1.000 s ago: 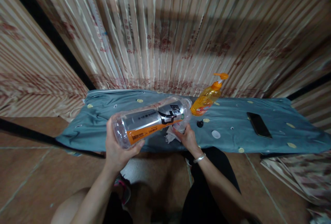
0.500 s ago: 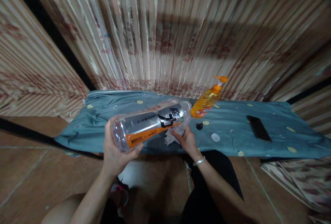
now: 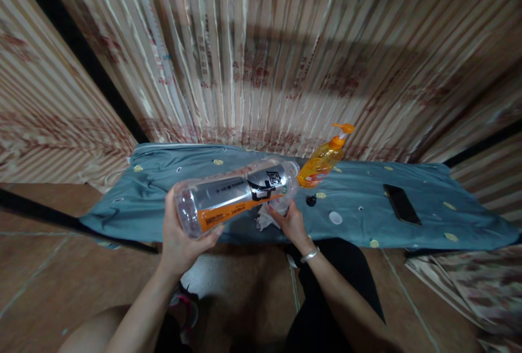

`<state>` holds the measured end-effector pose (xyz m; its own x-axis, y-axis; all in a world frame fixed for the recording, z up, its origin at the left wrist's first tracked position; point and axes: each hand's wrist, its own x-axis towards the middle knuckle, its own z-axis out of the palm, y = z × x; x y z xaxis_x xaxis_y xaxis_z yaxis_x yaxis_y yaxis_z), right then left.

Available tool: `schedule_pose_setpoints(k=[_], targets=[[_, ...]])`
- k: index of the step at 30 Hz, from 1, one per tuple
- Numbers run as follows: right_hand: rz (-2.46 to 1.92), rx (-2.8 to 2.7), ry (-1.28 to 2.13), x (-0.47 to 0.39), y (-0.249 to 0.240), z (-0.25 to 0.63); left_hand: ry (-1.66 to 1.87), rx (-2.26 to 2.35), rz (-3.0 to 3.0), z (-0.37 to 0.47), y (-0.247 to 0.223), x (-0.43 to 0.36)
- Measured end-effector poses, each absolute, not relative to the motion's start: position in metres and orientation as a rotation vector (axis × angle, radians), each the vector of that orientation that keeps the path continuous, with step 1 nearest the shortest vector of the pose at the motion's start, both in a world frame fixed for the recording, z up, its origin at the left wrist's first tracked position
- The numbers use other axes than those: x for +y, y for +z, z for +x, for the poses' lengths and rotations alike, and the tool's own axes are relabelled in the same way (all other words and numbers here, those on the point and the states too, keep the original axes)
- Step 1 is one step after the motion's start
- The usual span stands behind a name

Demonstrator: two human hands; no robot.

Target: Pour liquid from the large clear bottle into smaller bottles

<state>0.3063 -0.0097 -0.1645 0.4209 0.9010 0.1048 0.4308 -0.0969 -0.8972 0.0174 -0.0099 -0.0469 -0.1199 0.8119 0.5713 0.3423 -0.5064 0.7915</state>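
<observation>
A large clear plastic bottle (image 3: 228,192) with a silver and orange label is held tilted above the blue-green cloth, its neck to the right and slightly higher. My left hand (image 3: 183,239) is wrapped round its base end, thumb along the lower side. Below the neck end, my right hand (image 3: 291,225) is closed, with a crumpled white tissue (image 3: 267,219) at its thumb. Clear plastic shows between that hand and the bottle; what belongs to which is hard to make out. Just right of the neck, an orange pump bottle (image 3: 320,165) rests on the cloth.
A small black cap (image 3: 311,200) and a white disc (image 3: 335,217) lie right of my right hand. Farther right is a dark phone (image 3: 402,204). A striped curtain (image 3: 261,54) hangs behind the cloth-covered surface (image 3: 432,222). Black poles (image 3: 81,54) frame the sides.
The view has shifted slightly, so the pump bottle, cap, disc and phone appear a little farther left. Both hands keep nearly the same hold on the large bottle and tissue.
</observation>
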Motion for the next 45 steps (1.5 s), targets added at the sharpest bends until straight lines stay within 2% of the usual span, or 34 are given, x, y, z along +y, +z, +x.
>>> schedule_pose_setpoints(k=[45], targets=[[-1.729, -1.224, 0.679, -0.007, -0.155, 0.314, 1.635, 1.197, 1.688, 0.029, -0.039, -0.003]])
